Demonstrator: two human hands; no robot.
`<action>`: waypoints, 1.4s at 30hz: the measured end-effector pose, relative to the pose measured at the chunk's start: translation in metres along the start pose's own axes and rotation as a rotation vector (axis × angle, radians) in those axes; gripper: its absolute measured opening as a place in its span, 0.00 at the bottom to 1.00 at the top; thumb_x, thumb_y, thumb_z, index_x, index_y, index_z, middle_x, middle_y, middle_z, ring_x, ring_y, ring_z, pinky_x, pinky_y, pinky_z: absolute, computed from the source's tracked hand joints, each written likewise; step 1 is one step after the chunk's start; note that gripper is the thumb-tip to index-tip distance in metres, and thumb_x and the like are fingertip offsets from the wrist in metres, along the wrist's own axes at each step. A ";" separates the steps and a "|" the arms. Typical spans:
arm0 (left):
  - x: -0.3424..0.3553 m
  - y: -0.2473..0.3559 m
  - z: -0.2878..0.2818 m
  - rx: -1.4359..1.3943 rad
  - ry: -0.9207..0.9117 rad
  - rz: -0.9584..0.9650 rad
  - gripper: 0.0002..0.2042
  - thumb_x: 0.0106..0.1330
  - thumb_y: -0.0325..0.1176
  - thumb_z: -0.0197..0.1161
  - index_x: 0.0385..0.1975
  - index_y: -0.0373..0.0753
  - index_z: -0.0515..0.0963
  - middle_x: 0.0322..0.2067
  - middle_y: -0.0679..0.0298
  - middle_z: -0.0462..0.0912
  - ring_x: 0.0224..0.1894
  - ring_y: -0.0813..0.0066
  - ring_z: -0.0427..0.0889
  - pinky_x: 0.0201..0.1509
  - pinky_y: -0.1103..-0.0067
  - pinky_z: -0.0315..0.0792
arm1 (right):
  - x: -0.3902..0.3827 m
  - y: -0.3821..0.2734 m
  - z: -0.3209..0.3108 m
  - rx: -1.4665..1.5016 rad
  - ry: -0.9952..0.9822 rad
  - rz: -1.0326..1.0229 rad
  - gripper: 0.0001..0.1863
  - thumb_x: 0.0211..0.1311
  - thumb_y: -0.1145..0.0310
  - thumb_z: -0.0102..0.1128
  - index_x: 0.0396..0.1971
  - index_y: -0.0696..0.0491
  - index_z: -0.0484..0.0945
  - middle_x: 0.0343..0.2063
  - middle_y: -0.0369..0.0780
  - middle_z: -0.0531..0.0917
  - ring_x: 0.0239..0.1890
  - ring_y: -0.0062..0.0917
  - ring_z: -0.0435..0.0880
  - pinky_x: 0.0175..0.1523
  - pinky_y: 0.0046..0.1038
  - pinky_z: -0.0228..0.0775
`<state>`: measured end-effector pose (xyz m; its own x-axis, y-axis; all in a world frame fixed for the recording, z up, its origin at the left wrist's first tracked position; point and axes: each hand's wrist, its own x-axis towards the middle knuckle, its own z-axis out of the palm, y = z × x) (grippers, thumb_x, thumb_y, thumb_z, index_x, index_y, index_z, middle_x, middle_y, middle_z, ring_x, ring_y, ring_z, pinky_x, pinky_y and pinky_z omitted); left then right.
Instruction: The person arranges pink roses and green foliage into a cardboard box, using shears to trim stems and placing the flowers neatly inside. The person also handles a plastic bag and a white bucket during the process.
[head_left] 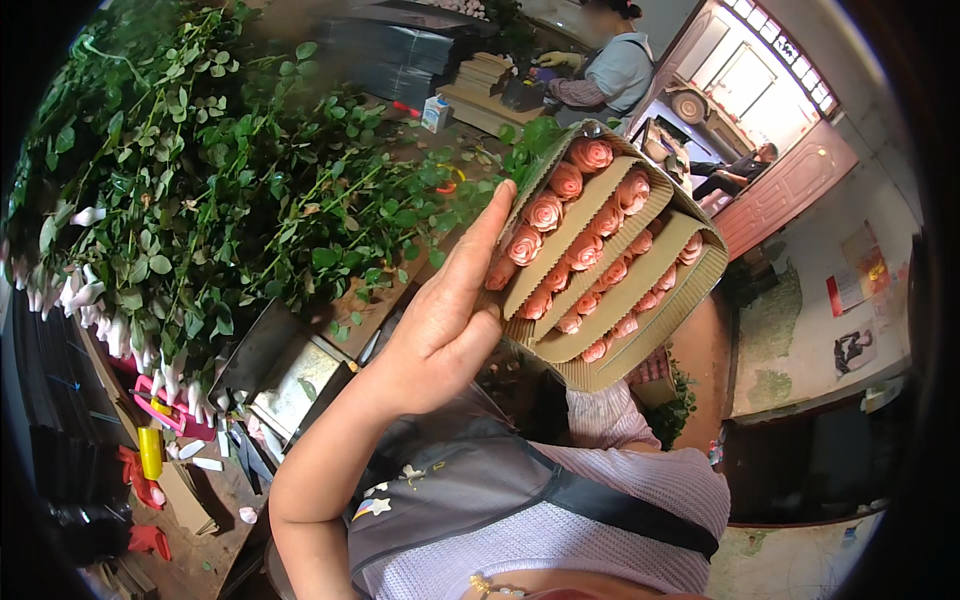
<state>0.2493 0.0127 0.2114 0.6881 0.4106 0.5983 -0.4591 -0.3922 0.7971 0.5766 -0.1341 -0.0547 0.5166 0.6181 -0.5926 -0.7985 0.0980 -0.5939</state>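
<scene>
My left hand (458, 310) is pressed along the left side of a cardboard-wrapped bundle (650, 330) and grips it, fingers straight and thumb bent. The bundle is tilted up toward me, showing rows of pink rose heads (590, 255) between corrugated cardboard strips, with green leaves poking out behind. My right forearm, in a ribbed sleeve (605, 410), reaches up under the bundle; that hand is hidden behind it.
Leafy rose stems (180, 180) pile over the bench at left, beside a pink basket (160, 410), yellow cylinder (150, 455) and cardboard pieces (185, 500). A gloved co-worker (610, 75) works at back; another person (740, 175) sits near the doorway.
</scene>
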 end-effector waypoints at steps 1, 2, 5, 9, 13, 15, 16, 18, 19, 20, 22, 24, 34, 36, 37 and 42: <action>-0.001 0.001 -0.001 0.018 0.010 0.011 0.44 0.56 0.18 0.44 0.80 0.32 0.44 0.80 0.48 0.47 0.82 0.55 0.48 0.82 0.69 0.44 | 0.003 0.000 0.004 -0.012 -0.002 -0.002 0.33 0.68 0.44 0.51 0.60 0.58 0.76 0.52 0.44 0.84 0.49 0.34 0.85 0.55 0.35 0.78; -0.002 0.003 -0.003 0.038 0.021 0.023 0.44 0.56 0.17 0.44 0.80 0.31 0.43 0.80 0.47 0.47 0.82 0.55 0.48 0.82 0.68 0.44 | 0.006 0.001 0.006 -0.024 0.000 -0.008 0.33 0.68 0.45 0.51 0.60 0.58 0.76 0.52 0.44 0.84 0.48 0.33 0.85 0.55 0.35 0.78; 0.002 0.018 -0.009 0.087 0.021 0.063 0.44 0.54 0.17 0.44 0.79 0.28 0.45 0.79 0.45 0.48 0.82 0.54 0.48 0.82 0.69 0.45 | 0.009 -0.006 0.006 -0.051 0.010 -0.031 0.31 0.68 0.48 0.53 0.59 0.58 0.77 0.52 0.44 0.84 0.48 0.33 0.85 0.54 0.35 0.78; -0.008 0.036 -0.034 0.014 0.053 0.124 0.43 0.53 0.17 0.44 0.77 0.25 0.50 0.79 0.44 0.51 0.82 0.54 0.49 0.82 0.68 0.45 | 0.020 -0.019 0.029 -0.146 -0.034 -0.033 0.29 0.67 0.51 0.54 0.59 0.58 0.77 0.51 0.43 0.84 0.47 0.33 0.86 0.53 0.34 0.79; -0.031 0.045 -0.063 -0.297 0.111 0.059 0.36 0.61 0.30 0.51 0.73 0.25 0.59 0.75 0.46 0.59 0.78 0.57 0.57 0.80 0.66 0.49 | 0.016 -0.041 0.059 -0.259 -0.093 -0.090 0.27 0.67 0.54 0.56 0.58 0.57 0.77 0.51 0.43 0.84 0.46 0.33 0.86 0.51 0.34 0.79; -0.055 0.044 -0.092 -0.255 0.201 0.022 0.36 0.69 0.47 0.57 0.70 0.27 0.63 0.67 0.50 0.70 0.71 0.61 0.69 0.75 0.67 0.59 | 0.019 -0.039 0.092 -0.350 -0.176 -0.107 0.26 0.66 0.55 0.57 0.58 0.57 0.77 0.51 0.42 0.84 0.46 0.33 0.86 0.51 0.33 0.80; -0.072 0.048 -0.107 -0.175 0.277 -0.004 0.39 0.69 0.54 0.59 0.70 0.29 0.64 0.62 0.53 0.75 0.66 0.65 0.73 0.71 0.69 0.64 | 0.015 -0.037 0.117 -0.417 -0.236 -0.126 0.26 0.66 0.56 0.57 0.58 0.57 0.77 0.51 0.42 0.84 0.46 0.33 0.86 0.51 0.33 0.80; -0.102 0.047 -0.128 -0.105 0.319 -0.089 0.40 0.69 0.59 0.63 0.71 0.32 0.64 0.59 0.55 0.78 0.63 0.68 0.77 0.68 0.71 0.68 | 0.000 -0.036 0.154 -0.539 -0.335 -0.168 0.25 0.66 0.58 0.58 0.58 0.57 0.77 0.50 0.42 0.84 0.45 0.33 0.86 0.50 0.33 0.80; -0.122 0.050 -0.135 -0.092 0.315 -0.163 0.39 0.69 0.56 0.65 0.71 0.34 0.64 0.61 0.55 0.77 0.64 0.68 0.75 0.69 0.70 0.68 | -0.005 -0.026 0.176 -0.600 -0.401 -0.174 0.25 0.66 0.58 0.59 0.58 0.57 0.77 0.50 0.42 0.84 0.45 0.32 0.86 0.50 0.33 0.80; -0.134 0.049 -0.138 -0.085 0.392 -0.146 0.41 0.65 0.50 0.71 0.72 0.35 0.63 0.65 0.53 0.73 0.67 0.66 0.73 0.71 0.70 0.67 | -0.012 -0.019 0.201 -0.669 -0.475 -0.188 0.24 0.66 0.59 0.59 0.57 0.57 0.78 0.50 0.42 0.84 0.45 0.32 0.86 0.49 0.33 0.80; -0.155 0.073 -0.135 0.371 0.417 -0.225 0.57 0.50 0.59 0.81 0.74 0.31 0.60 0.71 0.51 0.67 0.72 0.63 0.67 0.75 0.66 0.62 | -0.030 0.004 0.246 -0.806 -0.652 -0.226 0.23 0.66 0.61 0.60 0.57 0.57 0.78 0.50 0.42 0.84 0.45 0.32 0.86 0.49 0.33 0.81; -0.167 0.079 -0.118 0.754 0.418 -0.239 0.69 0.38 0.67 0.83 0.76 0.29 0.53 0.71 0.40 0.62 0.74 0.47 0.62 0.76 0.61 0.59 | -0.062 0.027 0.289 -0.934 -0.840 -0.301 0.23 0.65 0.62 0.61 0.57 0.57 0.78 0.50 0.41 0.84 0.44 0.32 0.86 0.48 0.32 0.81; -0.293 0.009 -0.083 0.597 1.036 0.192 0.38 0.56 0.52 0.79 0.68 0.49 0.73 0.68 0.57 0.72 0.70 0.59 0.68 0.76 0.65 0.59 | -0.275 0.143 0.418 -1.058 -1.963 -1.666 0.18 0.55 0.73 0.74 0.46 0.60 0.83 0.36 0.42 0.88 0.36 0.25 0.89 0.40 0.28 0.81; -0.317 0.005 -0.057 0.447 1.250 0.283 0.35 0.58 0.50 0.77 0.65 0.47 0.74 0.64 0.58 0.74 0.66 0.62 0.70 0.72 0.67 0.62 | -0.314 0.165 0.419 -0.942 -2.125 -1.175 0.44 0.58 0.46 0.69 0.66 0.61 0.66 0.58 0.50 0.77 0.55 0.34 0.82 0.57 0.33 0.76; -0.325 0.008 -0.039 0.388 1.369 0.321 0.34 0.59 0.49 0.76 0.64 0.46 0.75 0.62 0.59 0.75 0.64 0.63 0.72 0.70 0.68 0.64 | -0.331 0.174 0.419 -0.877 -2.156 -0.943 0.58 0.60 0.32 0.67 0.76 0.61 0.57 0.69 0.54 0.71 0.65 0.38 0.79 0.65 0.35 0.73; -0.388 0.058 0.066 0.290 1.960 0.411 0.26 0.63 0.44 0.72 0.59 0.40 0.77 0.54 0.64 0.80 0.54 0.71 0.77 0.61 0.72 0.71 | -0.333 0.210 0.421 -0.806 -2.221 -0.667 0.56 0.64 0.31 0.60 0.76 0.61 0.57 0.67 0.57 0.73 0.63 0.40 0.80 0.66 0.38 0.72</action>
<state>-0.0074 -0.2233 0.0197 -0.9222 0.3652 0.1276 -0.1757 -0.6893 0.7028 0.1069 0.0092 0.2474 -0.8101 0.2457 0.5324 -0.2505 0.6759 -0.6931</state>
